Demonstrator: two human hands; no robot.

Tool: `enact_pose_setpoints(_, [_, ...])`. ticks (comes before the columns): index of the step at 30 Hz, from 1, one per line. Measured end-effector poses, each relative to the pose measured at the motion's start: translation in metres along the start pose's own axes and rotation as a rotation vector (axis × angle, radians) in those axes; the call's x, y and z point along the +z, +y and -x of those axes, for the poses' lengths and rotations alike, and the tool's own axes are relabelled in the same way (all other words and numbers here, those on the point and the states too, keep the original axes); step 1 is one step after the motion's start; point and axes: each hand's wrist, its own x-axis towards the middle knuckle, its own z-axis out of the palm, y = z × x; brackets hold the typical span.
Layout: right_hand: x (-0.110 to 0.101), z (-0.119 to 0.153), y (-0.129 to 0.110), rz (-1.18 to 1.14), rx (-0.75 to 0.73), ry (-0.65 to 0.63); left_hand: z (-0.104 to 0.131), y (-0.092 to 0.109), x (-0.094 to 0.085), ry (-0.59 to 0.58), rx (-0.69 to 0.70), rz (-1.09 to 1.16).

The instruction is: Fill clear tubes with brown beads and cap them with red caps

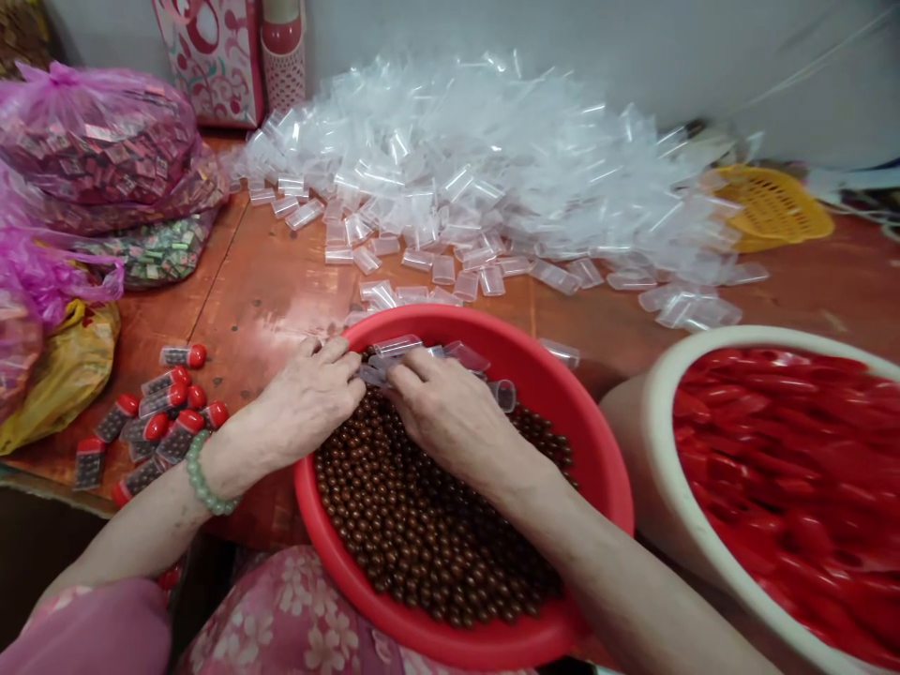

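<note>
A red basin point(611, 525) full of small shiny brown balls point(408, 525) rests in front of me, tilted towards my lap. Several clear plastic cases point(503, 396) lie on the balls near its far rim. At the upper left of the basin my left hand point(313, 394), with a green bead bracelet at the wrist, has its fingers closed on a clear plastic case point(372, 375). My right hand point(450, 412) reaches over the balls, fingers curled down beside that case. Its fingertips are hidden, so what they pinch does not show.
Clear empty cases point(485, 178) are heaped along the wall. Filled cases with red caps point(169, 412) lie at left, below pink bags point(105, 141) of small packets. A white tub point(653, 412) of red caps point(787, 469) stands right; a yellow basket point(780, 206) lies behind.
</note>
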Motion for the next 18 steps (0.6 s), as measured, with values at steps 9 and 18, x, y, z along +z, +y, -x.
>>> enact_pose_setpoints(9, [-0.011,0.0,0.008,-0.154,0.043,-0.265,0.002,0.012,0.003,-0.1,0.109,0.07])
enact_pose_setpoints(18, [-0.019,0.044,0.019,-0.328,0.081,-0.287,-0.003,0.014,-0.001,-0.256,0.187,0.083])
